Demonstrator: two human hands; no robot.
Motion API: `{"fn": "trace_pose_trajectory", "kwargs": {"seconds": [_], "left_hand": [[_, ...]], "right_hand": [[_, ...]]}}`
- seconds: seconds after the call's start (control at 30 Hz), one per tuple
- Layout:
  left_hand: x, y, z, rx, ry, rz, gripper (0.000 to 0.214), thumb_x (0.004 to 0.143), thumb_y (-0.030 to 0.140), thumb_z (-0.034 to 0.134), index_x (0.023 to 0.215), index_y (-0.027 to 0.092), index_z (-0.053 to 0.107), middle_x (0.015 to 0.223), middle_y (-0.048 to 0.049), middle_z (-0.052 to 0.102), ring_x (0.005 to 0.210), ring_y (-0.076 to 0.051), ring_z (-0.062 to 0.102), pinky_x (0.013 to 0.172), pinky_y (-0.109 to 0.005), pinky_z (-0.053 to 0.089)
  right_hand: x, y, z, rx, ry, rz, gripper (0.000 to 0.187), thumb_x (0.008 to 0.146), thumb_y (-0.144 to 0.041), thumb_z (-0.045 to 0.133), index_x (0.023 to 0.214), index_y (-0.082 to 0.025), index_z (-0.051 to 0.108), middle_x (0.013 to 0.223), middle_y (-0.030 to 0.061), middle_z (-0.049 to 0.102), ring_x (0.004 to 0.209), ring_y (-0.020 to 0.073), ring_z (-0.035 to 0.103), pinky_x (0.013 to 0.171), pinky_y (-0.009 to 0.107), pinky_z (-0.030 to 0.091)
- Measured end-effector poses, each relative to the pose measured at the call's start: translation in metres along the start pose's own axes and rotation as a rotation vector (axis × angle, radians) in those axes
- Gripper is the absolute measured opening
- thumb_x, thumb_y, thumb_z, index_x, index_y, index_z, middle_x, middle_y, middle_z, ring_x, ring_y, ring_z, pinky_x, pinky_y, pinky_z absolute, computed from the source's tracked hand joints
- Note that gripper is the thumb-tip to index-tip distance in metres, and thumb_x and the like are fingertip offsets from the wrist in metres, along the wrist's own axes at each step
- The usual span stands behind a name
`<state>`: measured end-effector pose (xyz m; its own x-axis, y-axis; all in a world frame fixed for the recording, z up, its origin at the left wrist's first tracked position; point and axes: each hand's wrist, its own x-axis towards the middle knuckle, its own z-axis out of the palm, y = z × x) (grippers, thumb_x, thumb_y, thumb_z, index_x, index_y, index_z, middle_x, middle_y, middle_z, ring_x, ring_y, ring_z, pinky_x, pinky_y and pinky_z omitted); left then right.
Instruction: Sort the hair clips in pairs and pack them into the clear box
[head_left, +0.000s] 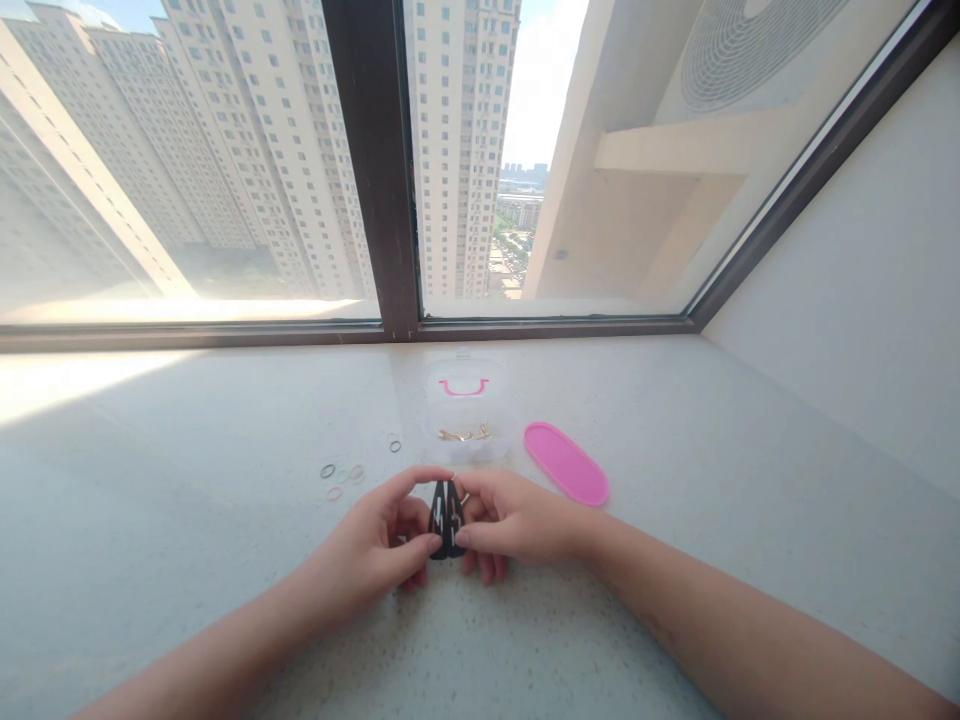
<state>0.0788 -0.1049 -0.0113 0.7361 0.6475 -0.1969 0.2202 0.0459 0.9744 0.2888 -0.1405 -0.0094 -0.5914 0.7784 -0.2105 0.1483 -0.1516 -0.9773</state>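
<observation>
Black snap clips (447,520): two, side by side and upright, apparently touching; from my remote seat I place them at the centre, between the hands, in front of the clear case (465,368).
Left hand (401,530): grasping the clip on its own side, thumb on the lower face, index finger arched to the tip.
Right hand (495,515): grasping the other clip likewise, thumb low, index finger at the top.
Handling: I judge the clips light, thin and springy, probably metal; stiff along the length; the smooth finish may slip; a hard press midway might snap one over.
Hold: I favour the outer rims, tip and broad base; the cut-out middles are best spared.
Far side: the case, with its pink handle (465,393) and a gold-coloured piece (466,436), stands just beyond the fingers; the window frame (403,330) bounds the rear.
Flanks: elastic bands (328,471) lie scattered left; a pink tray (566,463) lies just beside the right wrist.
Room: I find most toward the viewer, over the speckled sill (450,650).
</observation>
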Motion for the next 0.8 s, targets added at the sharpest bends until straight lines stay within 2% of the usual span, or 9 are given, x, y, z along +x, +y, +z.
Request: {"fn": "trace_pose_trajectory", "kwargs": {"seconds": [0.8], "left_hand": [[-0.0001, 0.0020, 0.0003, 0.000, 0.000, 0.002, 0.046, 0.083, 0.019, 0.056, 0.127, 0.023, 0.043, 0.066, 0.0067, 0.053, 0.052, -0.012, 0.056, 0.048, -0.022, 0.045]], "right_hand": [[-0.0005, -0.0010, 0.0004, -0.003, 0.010, 0.031, 0.025, 0.084, -0.011, 0.051, 0.108, -0.016, 0.050, 0.070, -0.0004, 0.063, 0.051, 0.0085, 0.060, 0.049, 0.018, 0.049]]}}
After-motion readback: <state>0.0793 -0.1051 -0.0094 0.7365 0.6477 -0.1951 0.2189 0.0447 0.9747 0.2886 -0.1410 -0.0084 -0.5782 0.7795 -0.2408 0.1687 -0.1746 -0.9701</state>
